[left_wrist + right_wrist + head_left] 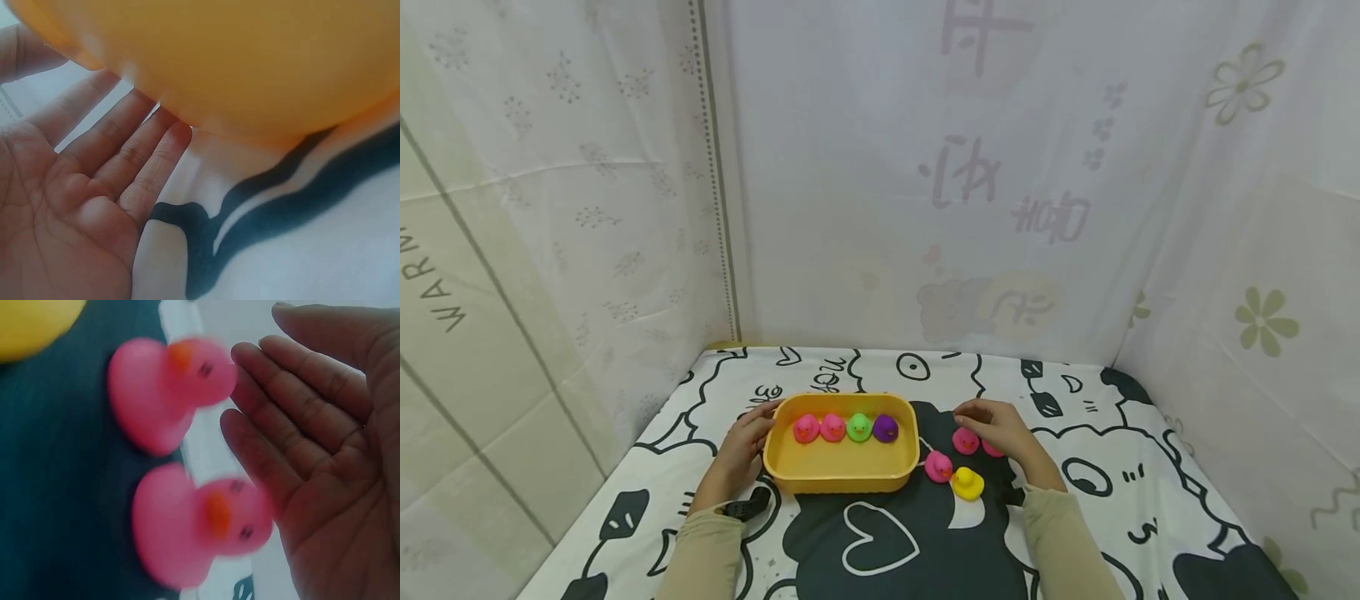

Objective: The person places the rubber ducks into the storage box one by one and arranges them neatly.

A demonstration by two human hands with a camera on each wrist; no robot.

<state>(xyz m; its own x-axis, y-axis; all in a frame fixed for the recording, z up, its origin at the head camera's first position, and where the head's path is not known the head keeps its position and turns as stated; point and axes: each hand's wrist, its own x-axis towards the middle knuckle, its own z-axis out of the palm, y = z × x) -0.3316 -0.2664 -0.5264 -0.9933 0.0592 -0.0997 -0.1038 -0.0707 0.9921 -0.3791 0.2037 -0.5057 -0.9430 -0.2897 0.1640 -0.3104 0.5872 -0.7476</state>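
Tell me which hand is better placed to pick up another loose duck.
Probably the right hand: it is beside loose pink ducks and holds nothing. The left hand is at the left end of the yellow tray, which lies between it and them.

Rightmost pink duck (991, 450) partly hidden (head view); left wrist view crops tray (250, 62).

"warm" (434, 289) runs up the left curtain (550, 250), and perhaps "you" (829, 375) on the tablecloth (955, 550).
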